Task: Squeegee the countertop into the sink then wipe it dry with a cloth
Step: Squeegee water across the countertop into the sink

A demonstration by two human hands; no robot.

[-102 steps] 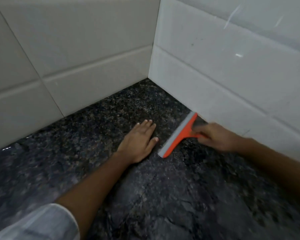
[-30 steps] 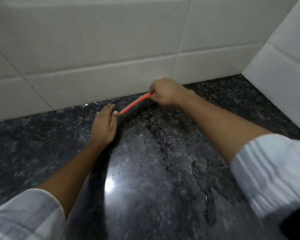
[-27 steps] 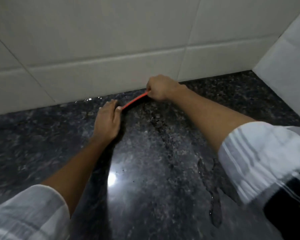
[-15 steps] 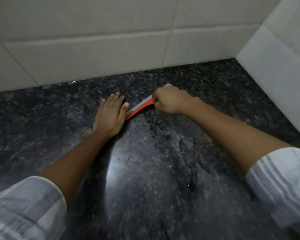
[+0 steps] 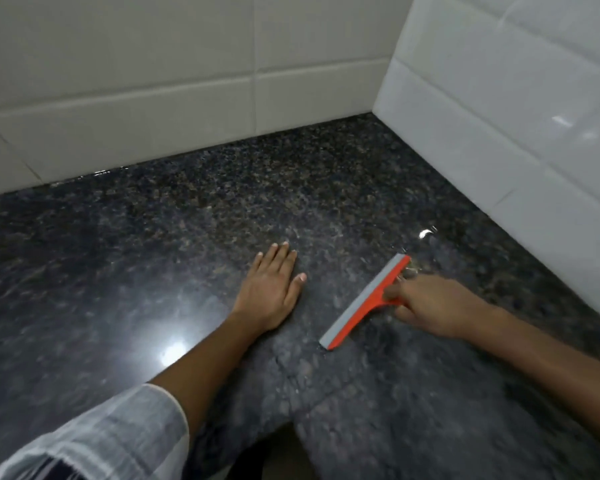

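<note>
An orange squeegee (image 5: 362, 304) with a grey rubber blade lies slanted on the dark speckled granite countertop (image 5: 187, 220). My right hand (image 5: 426, 306) grips its handle from the right side, blade edge facing left. My left hand (image 5: 271, 289) rests flat on the counter, palm down and fingers together, a short gap left of the blade. A film of water glistens on the stone around the blade's far end (image 5: 426, 233). No sink and no cloth are in view.
White tiled walls (image 5: 153, 81) meet at a corner (image 5: 378, 109) behind the counter, the right wall (image 5: 516, 116) running close to my right hand. A lamp reflection (image 5: 172, 351) shines on the wet stone. The counter's front edge shows at bottom centre (image 5: 284, 441).
My right hand has carried the squeegee away from the back wall and over to the right, near the side wall. It now sits apart from my left hand, which stays flat.
</note>
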